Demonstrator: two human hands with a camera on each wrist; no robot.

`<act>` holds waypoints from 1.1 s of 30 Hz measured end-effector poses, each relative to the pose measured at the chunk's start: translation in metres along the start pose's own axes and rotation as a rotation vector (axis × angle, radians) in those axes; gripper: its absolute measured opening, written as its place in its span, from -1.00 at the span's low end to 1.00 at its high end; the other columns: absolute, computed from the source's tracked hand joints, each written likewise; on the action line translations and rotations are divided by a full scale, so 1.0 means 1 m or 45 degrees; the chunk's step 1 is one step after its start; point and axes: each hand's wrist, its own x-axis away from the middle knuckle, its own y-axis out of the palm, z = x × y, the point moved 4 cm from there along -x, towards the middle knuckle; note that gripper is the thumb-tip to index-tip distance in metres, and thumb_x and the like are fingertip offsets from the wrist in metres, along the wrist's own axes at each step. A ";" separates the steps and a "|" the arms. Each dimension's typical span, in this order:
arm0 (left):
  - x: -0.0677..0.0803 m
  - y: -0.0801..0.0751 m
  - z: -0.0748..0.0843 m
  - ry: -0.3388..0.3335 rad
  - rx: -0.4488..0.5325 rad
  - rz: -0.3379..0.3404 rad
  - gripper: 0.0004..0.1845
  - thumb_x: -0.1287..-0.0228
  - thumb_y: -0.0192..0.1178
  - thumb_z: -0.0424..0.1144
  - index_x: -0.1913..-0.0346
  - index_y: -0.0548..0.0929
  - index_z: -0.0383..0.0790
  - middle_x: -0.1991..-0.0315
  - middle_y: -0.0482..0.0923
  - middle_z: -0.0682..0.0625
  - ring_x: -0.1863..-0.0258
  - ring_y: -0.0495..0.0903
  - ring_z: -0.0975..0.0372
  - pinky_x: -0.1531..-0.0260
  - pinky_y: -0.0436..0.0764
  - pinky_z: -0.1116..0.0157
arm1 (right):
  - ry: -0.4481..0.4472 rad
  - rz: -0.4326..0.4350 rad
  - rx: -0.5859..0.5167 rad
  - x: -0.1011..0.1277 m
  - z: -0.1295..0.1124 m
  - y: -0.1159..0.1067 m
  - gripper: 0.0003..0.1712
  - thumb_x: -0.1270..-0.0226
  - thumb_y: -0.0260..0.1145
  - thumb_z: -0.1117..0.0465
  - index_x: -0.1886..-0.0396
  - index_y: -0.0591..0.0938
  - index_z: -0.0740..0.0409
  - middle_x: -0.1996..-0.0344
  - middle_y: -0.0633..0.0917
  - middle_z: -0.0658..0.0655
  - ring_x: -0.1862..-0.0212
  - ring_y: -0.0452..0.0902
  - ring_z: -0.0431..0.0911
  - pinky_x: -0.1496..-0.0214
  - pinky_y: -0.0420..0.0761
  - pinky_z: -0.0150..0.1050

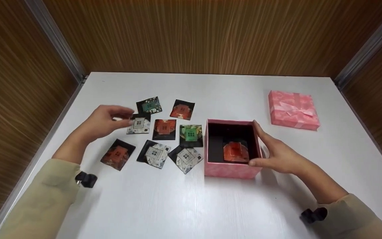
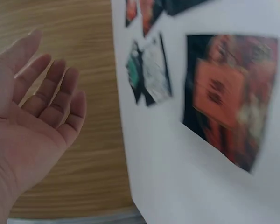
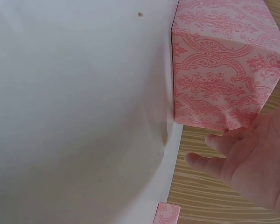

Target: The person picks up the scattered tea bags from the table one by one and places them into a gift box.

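Note:
My left hand (image 1: 106, 121) is over the left side of the table, fingers loosely bent and nothing in them. Its fingertips are right at a black-and-white square sachet (image 1: 138, 123); the palm looks bare in the left wrist view. My right hand (image 1: 277, 154) holds the open pink gift box (image 1: 232, 170) by its right side, thumb on the near corner and fingers at the far corner. Inside the box's dark interior lies a red sachet (image 1: 235, 151). Patterned pink paper covers the box wall (image 3: 214, 79) in the right wrist view.
Several more sachets lie spread left of the box, among them a green one (image 1: 191, 135), a red one (image 1: 164, 129) and a tilted red one (image 1: 118, 154). A pink lid (image 1: 293, 111) with a bow rests at the back right. Wooden panels (image 1: 191, 36) surround the white table.

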 end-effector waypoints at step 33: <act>0.036 0.016 -0.095 -0.161 -0.028 -0.339 -0.15 -0.20 0.58 -0.25 -0.54 0.47 -0.25 -0.51 0.19 -0.31 -0.52 0.12 -0.30 -0.47 0.06 -0.33 | -0.001 -0.009 0.010 0.001 -0.003 -0.001 0.47 -0.20 0.63 -0.17 -0.78 -0.19 0.04 -0.67 0.11 0.32 -0.60 0.15 0.32 -0.52 0.26 0.33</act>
